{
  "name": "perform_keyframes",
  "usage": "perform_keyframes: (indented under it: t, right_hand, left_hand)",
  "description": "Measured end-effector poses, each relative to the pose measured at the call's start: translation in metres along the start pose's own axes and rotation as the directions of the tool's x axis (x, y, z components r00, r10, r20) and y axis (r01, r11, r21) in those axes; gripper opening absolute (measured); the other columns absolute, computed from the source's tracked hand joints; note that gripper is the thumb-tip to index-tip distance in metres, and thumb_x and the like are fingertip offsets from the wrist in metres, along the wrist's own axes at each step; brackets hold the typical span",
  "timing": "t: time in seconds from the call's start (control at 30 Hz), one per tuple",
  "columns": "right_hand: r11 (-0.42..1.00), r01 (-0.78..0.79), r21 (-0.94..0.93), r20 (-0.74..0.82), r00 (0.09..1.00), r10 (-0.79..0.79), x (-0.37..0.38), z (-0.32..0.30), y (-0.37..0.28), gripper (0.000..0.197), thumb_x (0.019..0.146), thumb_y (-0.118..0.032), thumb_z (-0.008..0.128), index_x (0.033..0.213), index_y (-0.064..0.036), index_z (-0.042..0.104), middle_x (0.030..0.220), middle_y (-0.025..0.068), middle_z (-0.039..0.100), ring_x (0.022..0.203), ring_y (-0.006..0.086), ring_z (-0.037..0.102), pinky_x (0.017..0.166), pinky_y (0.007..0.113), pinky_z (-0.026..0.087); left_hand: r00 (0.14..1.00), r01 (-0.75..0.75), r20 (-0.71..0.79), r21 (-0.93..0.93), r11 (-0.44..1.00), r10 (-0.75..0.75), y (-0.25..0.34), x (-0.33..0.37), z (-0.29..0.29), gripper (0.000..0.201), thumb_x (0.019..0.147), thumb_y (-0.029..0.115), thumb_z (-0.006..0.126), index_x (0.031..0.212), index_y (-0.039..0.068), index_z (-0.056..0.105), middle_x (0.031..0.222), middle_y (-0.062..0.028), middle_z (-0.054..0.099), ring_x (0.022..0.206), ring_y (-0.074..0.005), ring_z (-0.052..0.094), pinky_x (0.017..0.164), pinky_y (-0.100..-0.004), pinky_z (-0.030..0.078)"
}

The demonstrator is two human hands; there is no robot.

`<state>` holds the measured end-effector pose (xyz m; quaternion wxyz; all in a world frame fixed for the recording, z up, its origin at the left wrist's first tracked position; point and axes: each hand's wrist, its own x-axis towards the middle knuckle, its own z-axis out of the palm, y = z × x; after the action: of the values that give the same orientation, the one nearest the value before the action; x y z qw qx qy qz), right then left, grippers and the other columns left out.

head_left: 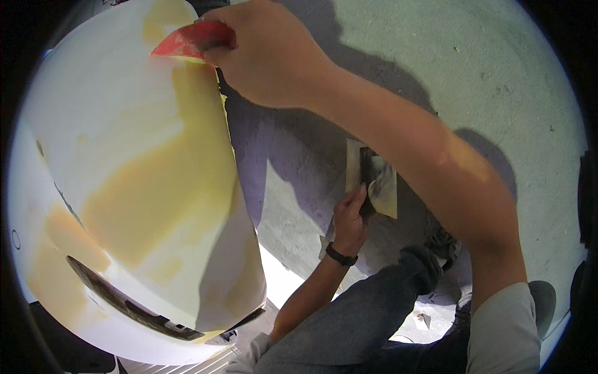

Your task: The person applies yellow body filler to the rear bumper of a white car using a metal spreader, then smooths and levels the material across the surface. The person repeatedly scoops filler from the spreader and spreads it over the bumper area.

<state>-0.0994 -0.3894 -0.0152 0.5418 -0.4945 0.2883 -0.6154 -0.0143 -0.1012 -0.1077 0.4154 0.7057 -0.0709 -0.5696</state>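
Note:
On the left side is a white, curved car body panel [112,143] with broad patches of yellow filler [156,193] spread over it. My right hand [268,56] reaches across to the panel's far end. It is closed on a red putty spreader [184,42], whose edge lies against the panel with a line of yellow filler under it. Lower down, my left hand [350,221] grips a putty board [354,165]. A dark area covers its middle, and a lump of yellow filler [384,193] sits on its right part.
A long slot-shaped opening [131,305] runs along the panel's near end. Grey concrete floor [498,106] stretches to the right, partly in shadow. My bent leg in dark trousers [355,311] is below the board. A dark band [341,254] circles my left wrist.

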Motion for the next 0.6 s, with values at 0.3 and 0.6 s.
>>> perform_keyframes:
  t: [0.3,0.6]
  right_hand:
    - [0.993,0.11,-0.05,-0.21,0.97,-0.118,-0.065,0.021,-0.02,0.028,0.077,-0.003,0.068,0.105,-0.0036,0.071,0.094,0.0163,0.07,0.081,0.0344,0.069,0.075,0.038,0.055]
    - [0.987,0.132,0.092,-0.227,0.968,-0.108,-0.14,0.052,-0.043,0.026,0.073,-0.002,0.072,0.098,-0.007,0.07,0.1,0.0112,0.068,0.089,0.031,0.067,0.073,0.04,0.055]
  left_hand:
    - [0.982,-0.189,0.032,0.304,0.934,0.189,-0.016,-0.009,-0.016,0.028,0.101,0.024,0.059,0.11,-0.001,0.066,0.105,-0.0051,0.067,0.102,-0.0148,0.061,0.089,-0.0311,0.048]
    - [0.925,0.249,-0.352,0.286,0.925,-0.14,-0.003,-0.012,-0.006,0.037,0.097,0.033,0.066,0.111,-0.001,0.064,0.103,-0.0112,0.069,0.093,-0.0237,0.066,0.083,-0.0372,0.053]
